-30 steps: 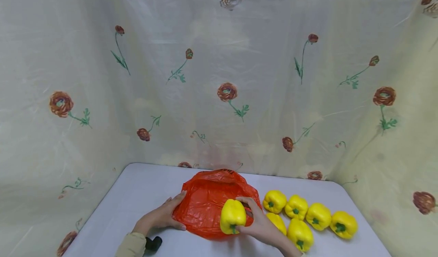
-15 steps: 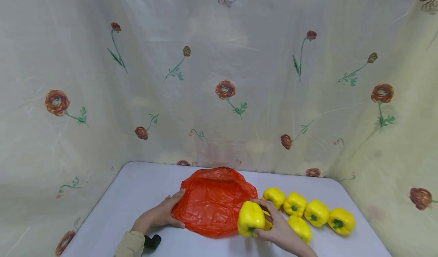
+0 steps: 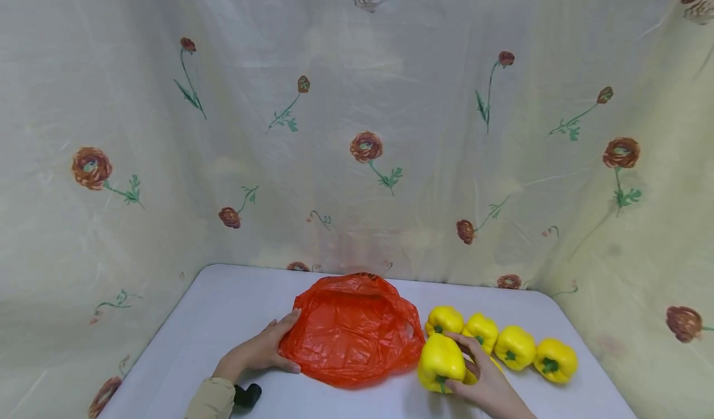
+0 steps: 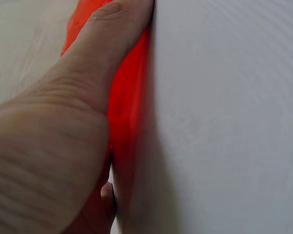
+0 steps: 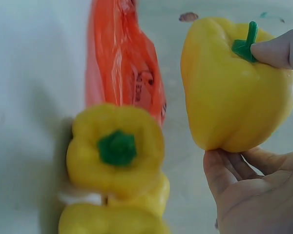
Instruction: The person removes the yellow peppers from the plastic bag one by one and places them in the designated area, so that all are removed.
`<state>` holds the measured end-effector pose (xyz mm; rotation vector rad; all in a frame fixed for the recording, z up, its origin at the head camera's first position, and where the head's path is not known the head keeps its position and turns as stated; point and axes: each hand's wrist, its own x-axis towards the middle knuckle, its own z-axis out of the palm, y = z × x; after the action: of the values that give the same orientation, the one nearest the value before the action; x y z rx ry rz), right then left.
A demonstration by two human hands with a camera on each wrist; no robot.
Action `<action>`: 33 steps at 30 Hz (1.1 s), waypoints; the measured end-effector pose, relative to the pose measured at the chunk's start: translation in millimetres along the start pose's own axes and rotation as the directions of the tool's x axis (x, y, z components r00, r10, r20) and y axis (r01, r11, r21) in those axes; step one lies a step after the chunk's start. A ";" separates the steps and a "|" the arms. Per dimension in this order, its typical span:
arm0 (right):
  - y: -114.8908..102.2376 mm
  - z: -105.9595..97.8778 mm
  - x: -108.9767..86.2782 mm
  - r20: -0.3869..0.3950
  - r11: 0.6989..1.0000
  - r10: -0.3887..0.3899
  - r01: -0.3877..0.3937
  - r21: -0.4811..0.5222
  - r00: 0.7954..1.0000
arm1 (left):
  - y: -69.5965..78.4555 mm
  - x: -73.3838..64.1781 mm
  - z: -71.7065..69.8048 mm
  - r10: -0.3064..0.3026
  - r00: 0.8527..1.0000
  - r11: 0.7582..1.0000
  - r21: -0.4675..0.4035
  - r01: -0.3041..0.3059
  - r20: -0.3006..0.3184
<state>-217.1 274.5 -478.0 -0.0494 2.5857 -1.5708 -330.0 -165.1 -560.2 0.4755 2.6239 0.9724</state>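
Note:
My right hand (image 3: 485,382) holds a yellow bell pepper (image 3: 440,362) to the right of a red plastic bag (image 3: 351,341). In the right wrist view the thumb presses beside the green stem of this pepper (image 5: 234,87), and the fingers lie at its opposite end. My left hand (image 3: 263,348) rests against the bag's left edge, thumb and fingers spread apart. The left wrist view shows that thumb stretched along the bag (image 4: 124,97), low at the white table. The bag's mouth gapes towards me, and no pepper shows inside it.
Several more yellow bell peppers (image 3: 515,348) stand on the right of the white table (image 3: 240,295), one partly hidden behind my right hand. A small black object (image 3: 248,396) lies by my left sleeve. A flower-printed curtain (image 3: 418,158) surrounds the table's back and sides.
My right hand has carried the pepper rightwards, from in front of the bag to beside the other peppers. The left hand stays at the bag's left edge.

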 end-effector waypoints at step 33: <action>90.5 -94.3 -29.1 -0.218 0.978 0.198 -0.208 -0.027 0.956 | -2.4 4.1 1.5 -0.004 1.000 1.000 0.007 0.004 -0.007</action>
<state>-196.3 402.1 -512.8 0.3910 2.6842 -1.5119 -333.6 -164.3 -563.5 0.4696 2.6349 0.9653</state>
